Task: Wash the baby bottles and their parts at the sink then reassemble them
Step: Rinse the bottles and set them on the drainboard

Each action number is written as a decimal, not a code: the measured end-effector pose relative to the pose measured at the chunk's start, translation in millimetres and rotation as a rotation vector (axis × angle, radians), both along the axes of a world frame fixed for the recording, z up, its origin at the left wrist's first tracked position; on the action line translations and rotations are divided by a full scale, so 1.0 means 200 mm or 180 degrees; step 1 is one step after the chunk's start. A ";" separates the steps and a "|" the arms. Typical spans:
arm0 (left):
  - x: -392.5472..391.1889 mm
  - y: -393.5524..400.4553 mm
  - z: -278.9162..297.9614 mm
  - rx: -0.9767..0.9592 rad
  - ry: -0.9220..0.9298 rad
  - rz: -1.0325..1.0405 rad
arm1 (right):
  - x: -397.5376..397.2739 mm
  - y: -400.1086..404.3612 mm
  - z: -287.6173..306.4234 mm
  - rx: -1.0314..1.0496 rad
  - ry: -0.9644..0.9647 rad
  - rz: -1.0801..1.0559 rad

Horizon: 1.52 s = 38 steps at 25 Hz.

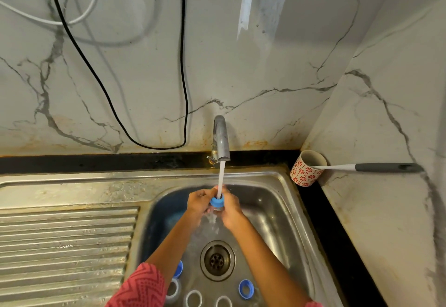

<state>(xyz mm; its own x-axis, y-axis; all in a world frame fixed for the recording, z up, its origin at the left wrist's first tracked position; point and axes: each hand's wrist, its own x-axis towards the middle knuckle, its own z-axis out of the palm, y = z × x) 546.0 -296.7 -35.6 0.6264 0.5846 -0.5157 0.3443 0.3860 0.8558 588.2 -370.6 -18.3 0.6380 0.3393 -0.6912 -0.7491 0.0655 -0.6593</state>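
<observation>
Both hands meet at centre frame, just under the tap [220, 138], over the steel sink [284, 212]. L hand [198, 201] and R hand [229, 206] each have fingers curled round the same blue bottle ring [216, 202], one hand per side; so both grips closed on the ring. Water stream [220, 179] runs from the tap spout straight down onto/through the ring's opening and splashes out below the hands toward the drain [217, 259], lower centre.

More bottle parts lie in the sink bottom along the lower edge of the frame: a second blue ring [246, 289] right of the drain near the R forearm, a blue piece [179, 269] partly hidden behind the L forearm, and 3 clear round openings, prob. bottles seen from above: one at [174, 291], one at [193, 299], one at [224, 302]. Can't tell exactly what each is, cut off by frame edge.

L arm wears a red patterned sleeve [142, 287], lower left. Ribbed draining board [65, 246] fills the left side. On the dark worktop [337, 229], right of frame, a red-and-white patterned cup [305, 170] stands in the corner w/ a brush handle [386, 167] sticking out to the right. Black cable [183, 77] and a white cable [48, 21] hang on the marble wall, upper left
</observation>
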 end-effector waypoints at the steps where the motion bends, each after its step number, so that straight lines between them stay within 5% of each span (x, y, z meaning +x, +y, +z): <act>1: 0.00 0.01 0.00 -0.0201 -0.0070 0.0165 | -0.01 0.03 0.00 -0.0210 -0.0043 0.0227; 6: -0.05 0.09 0.01 -0.0947 0.0171 0.1370 | -0.03 0.07 0.03 0.0222 -0.0107 0.0192; 11: -0.06 0.10 -0.05 -0.2072 -0.0093 0.1251 | 0.02 -0.01 0.17 0.0926 -0.0529 0.0747; 16: 0.07 -0.05 -0.04 -0.2366 -0.0392 0.0903 | 0.07 -0.06 0.27 -0.1318 -0.1119 0.1512; 23: 0.20 -0.08 -0.01 -0.2525 0.0059 0.0671 | 0.32 -0.04 0.34 -0.2597 -0.3278 0.2261; 28: 0.23 -0.07 -0.04 -0.2430 0.0255 0.0515 | 0.41 0.18 0.38 -0.2979 -0.4181 0.2877; 32: 0.30 -0.08 -0.10 -0.2197 0.0456 0.0376 | 0.43 0.16 0.37 -0.2104 -0.4160 0.2785; 38: 0.25 -0.09 -0.13 -0.2047 0.0363 0.0323 | 0.49 0.17 0.30 -0.2221 -0.3911 0.2731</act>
